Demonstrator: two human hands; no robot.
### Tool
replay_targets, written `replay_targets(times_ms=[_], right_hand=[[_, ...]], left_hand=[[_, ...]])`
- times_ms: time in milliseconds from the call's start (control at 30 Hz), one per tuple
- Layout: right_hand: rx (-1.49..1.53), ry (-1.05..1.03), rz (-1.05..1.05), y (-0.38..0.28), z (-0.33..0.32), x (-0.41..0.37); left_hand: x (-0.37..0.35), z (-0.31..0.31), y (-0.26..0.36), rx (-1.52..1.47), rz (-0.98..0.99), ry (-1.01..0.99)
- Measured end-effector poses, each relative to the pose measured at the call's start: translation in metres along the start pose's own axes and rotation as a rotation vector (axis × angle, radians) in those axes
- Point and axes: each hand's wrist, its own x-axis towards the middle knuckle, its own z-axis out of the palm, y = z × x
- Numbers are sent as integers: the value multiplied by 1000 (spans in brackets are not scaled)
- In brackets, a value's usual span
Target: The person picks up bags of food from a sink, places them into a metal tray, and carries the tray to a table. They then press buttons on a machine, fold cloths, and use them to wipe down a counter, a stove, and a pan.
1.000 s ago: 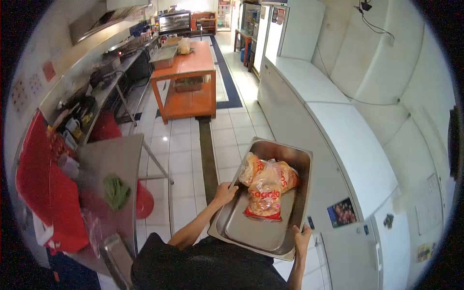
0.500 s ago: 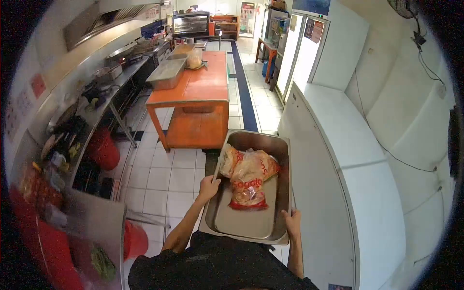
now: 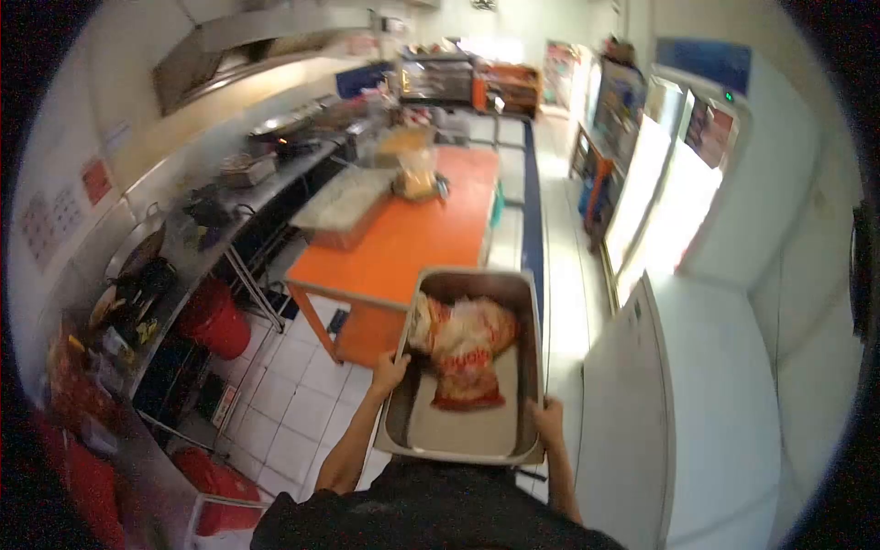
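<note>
A deep rectangular metal pan (image 3: 463,435) is held out in front of my body. My left hand (image 3: 390,374) grips its left rim, and my right hand (image 3: 547,420) grips the right rim, both with fingers closed round the edge. Inside the pan lie clear plastic bags with red lettering (image 3: 466,353), bunched toward the far end; their pale contents are blurred. Just beyond the pan's far left corner stands an orange table (image 3: 367,266).
On the table sit a large metal tray (image 3: 346,206) and a bag of orange-yellow food (image 3: 418,179). A steel counter with pans (image 3: 247,170) runs along the left, with a red bucket (image 3: 215,321) below. At right are a white chest freezer (image 3: 715,412) and a lit glass-door fridge (image 3: 674,197).
I have moved forward with the pan, so the orange table is closer. The view has turned left, shifting the room rightward. Both hands keep their hold on the pan.
</note>
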Motion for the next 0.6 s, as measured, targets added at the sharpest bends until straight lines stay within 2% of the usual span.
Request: replay_targets(times_ms=[33,67,100,133,167,233,267,300,333,367,400,433,467,500,567,600], right_hand=[[-212,7,66,4,7,39],[-213,-19,-51,24,13,86],[-268,-46,-58,-50,17,81],[58,-103,76,-7,34,121],[120,-152,-22,15,39,146],[-107,-150,-158,74,66,199],[-125,-192,-140,76,82,217],[38,-170,-167,71,100,233],[203,-136,-194,60,113,247],[176,-155,-180,48,118,259],[226,-165,-102,36,126,272],[276,-182,-28,26,139,289],[133,-159,-46,34,148,312],[-9,-140,-71,31,159,334],[46,-125,8,23,182,360],[159,-85,3,37,193,380]], left_hand=[[24,2,-2,27,-40,-3],[57,13,-7,50,-83,-10],[82,19,-25,38,-141,-41],[108,24,-46,34,-201,-82],[134,34,-60,34,-200,-43],[154,43,-94,40,-56,119],[162,24,-67,6,-316,-92],[175,14,-61,-7,-356,-82],[189,7,-59,-188,-419,-76],[200,4,-61,-374,-478,-68],[213,-2,-66,-394,-505,-54],[231,-10,-75,-179,-369,2],[242,-19,-89,42,-241,64],[247,-27,-108,30,-278,102],[243,-47,-148,-148,-156,221],[232,-62,-151,-271,-294,196]])
